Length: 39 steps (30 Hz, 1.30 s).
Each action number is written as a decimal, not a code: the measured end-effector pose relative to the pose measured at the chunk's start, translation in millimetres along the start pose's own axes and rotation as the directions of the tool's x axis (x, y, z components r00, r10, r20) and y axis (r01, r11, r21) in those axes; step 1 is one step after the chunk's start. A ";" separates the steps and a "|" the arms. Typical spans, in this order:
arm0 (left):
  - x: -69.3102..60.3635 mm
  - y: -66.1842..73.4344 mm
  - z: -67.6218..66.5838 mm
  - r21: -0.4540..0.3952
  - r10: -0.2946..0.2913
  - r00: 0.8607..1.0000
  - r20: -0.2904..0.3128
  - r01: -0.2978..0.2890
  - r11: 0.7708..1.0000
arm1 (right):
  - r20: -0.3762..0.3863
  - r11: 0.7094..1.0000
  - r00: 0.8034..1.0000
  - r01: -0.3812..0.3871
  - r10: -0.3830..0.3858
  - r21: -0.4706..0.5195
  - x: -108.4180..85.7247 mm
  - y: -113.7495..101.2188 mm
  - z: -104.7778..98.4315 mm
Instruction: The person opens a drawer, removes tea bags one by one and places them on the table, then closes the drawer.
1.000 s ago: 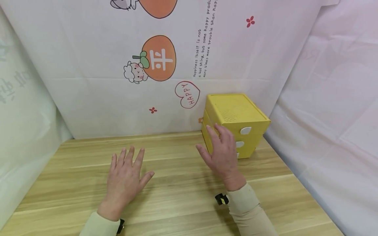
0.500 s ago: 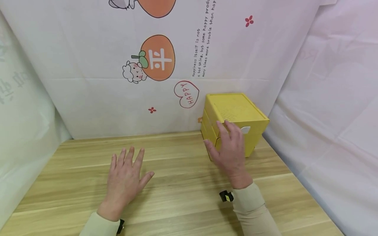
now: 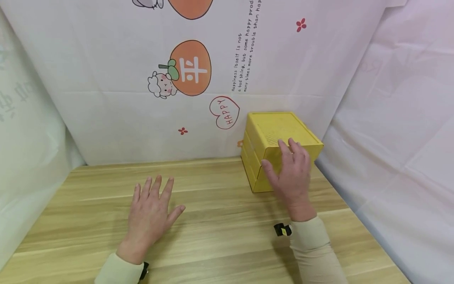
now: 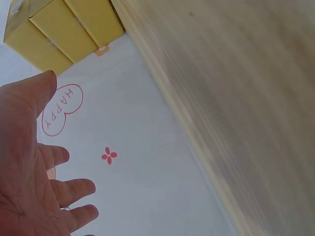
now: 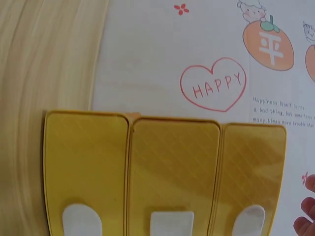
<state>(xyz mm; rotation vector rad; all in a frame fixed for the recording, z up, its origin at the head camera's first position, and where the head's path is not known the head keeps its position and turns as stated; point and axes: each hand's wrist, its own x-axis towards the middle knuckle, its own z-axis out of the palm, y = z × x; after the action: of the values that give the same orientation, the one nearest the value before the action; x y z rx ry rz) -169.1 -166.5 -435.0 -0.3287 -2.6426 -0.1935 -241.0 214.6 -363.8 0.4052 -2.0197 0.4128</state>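
Note:
A yellow box (image 3: 283, 128) with three stacked drawers stands at the table's back right. The right hand (image 3: 292, 177) is in front of it, fingers slightly bent and apart, holding nothing; it hides the white tabs in the head view. In the right wrist view three drawer fronts (image 5: 174, 162) appear shut, each with a white tab (image 5: 171, 223), and fingertips show at the right edge. To the left, the left hand (image 3: 149, 217) is spread palm down over the table, holding nothing. Its palm and fingers also show in the left wrist view.
The wooden table (image 3: 209, 236) meets a white printed cloth (image 3: 117, 126) behind, close to the box's rear. More white cloth (image 3: 400, 130) hangs along the right side, and another sheet (image 3: 32, 138) along the left. Each wrist carries a small black device (image 3: 283, 229).
The right hand has moved rightward and slightly up across the front of the box, covering the white tabs seen earlier. The left hand has stayed in place.

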 end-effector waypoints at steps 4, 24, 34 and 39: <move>-0.2 0.4 0.1 0.001 0.000 1.000 0.008 0.000 1.000 | -0.001 0.999 1.000 -0.009 0.009 -0.046 3.1 8.2 -3.2; -0.9 1.9 0.2 0.004 -0.023 0.999 0.034 0.023 1.000 | 0.123 0.979 0.978 -0.151 0.168 -0.137 17.8 60.7 -15.3; -2.5 1.8 -0.9 -0.001 -0.021 0.999 0.037 0.021 1.000 | 0.220 0.957 0.937 -0.237 0.270 -0.166 25.2 85.3 -15.2; -1.6 2.9 -0.3 -0.004 -0.016 0.999 0.045 0.016 1.000 | 0.235 0.944 0.919 -0.282 0.317 -0.171 25.1 97.4 -17.0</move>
<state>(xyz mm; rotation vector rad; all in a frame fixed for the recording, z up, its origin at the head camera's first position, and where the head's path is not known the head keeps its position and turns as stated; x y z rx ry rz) -166.9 -164.1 -435.2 -0.3165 -2.6899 -0.1989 -282.9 305.8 -345.4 0.0639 -2.3625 0.4246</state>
